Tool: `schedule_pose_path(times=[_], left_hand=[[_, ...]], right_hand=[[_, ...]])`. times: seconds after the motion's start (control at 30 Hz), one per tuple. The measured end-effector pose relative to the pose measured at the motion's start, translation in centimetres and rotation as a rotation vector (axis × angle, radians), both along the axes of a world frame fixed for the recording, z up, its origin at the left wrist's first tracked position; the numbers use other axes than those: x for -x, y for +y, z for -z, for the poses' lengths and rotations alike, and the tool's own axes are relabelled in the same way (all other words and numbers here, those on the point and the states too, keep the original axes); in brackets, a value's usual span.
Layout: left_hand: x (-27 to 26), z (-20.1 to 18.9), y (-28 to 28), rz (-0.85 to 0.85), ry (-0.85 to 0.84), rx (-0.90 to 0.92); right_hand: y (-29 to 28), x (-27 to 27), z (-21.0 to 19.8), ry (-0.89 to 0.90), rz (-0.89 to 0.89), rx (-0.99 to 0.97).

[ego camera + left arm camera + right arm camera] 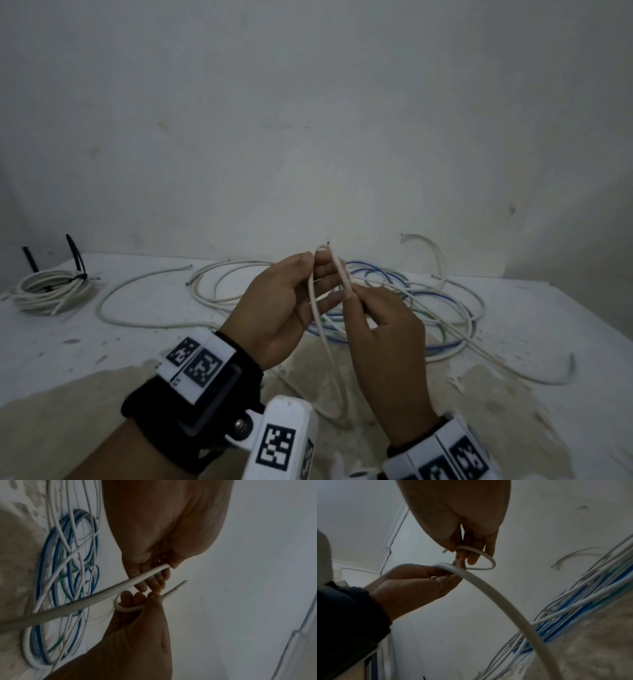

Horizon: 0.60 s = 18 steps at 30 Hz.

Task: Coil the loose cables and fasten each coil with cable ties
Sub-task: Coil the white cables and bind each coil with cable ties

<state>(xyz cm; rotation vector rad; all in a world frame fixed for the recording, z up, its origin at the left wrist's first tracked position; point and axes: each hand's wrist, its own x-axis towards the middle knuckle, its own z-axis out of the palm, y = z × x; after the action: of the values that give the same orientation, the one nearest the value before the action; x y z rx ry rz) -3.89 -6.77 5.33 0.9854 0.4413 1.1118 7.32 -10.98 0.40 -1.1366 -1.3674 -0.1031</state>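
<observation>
Both hands raised over table [144,318]; left hand [284,301] and right hand [383,329] each pinching white cable [323,329], hairpin bend between fingertips, long axis hanging toward person, slack trailing right into loose cable pile [428,308]

We saw dim, flat, bluish light throughout, soft grainy focus, and wide-angle bending at the edges.

White, blue and green cables on a stained white table

The held cable [320,329] is off-white; the loose tangle [404,301] far right mixes white, blue and green strands; the tied coil [51,289] far left is white with black cable ties [76,258]; the wrist bands [202,363] carry black-and-white square markers.
</observation>
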Motion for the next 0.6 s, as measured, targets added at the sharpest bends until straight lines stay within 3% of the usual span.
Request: schedule_pose_path(times=[0.23,0.4,0.53,0.6], left_hand=[[-1.1,0.6,-0.6,-0.078,0.111,-0.137],[-0.8,-1.0,-0.4,-0.138,-0.082,-0.079],[0.6,-2.9,0.3,-0.095,-0.157,-0.039],[1.5,-3.6,0.5,-0.062,-0.155,-0.021]], right_hand=[[-0.1,0.4,-0.1,-0.073,0.005,0.05],[-1.1,0.9,-0.5,0.003,-0.015,0.033],[-2.5,2.1,-0.8,-0.08,-0.409,0.505],[-2.9,2.2,-1.1,-0.11,-0.499,0.519]])
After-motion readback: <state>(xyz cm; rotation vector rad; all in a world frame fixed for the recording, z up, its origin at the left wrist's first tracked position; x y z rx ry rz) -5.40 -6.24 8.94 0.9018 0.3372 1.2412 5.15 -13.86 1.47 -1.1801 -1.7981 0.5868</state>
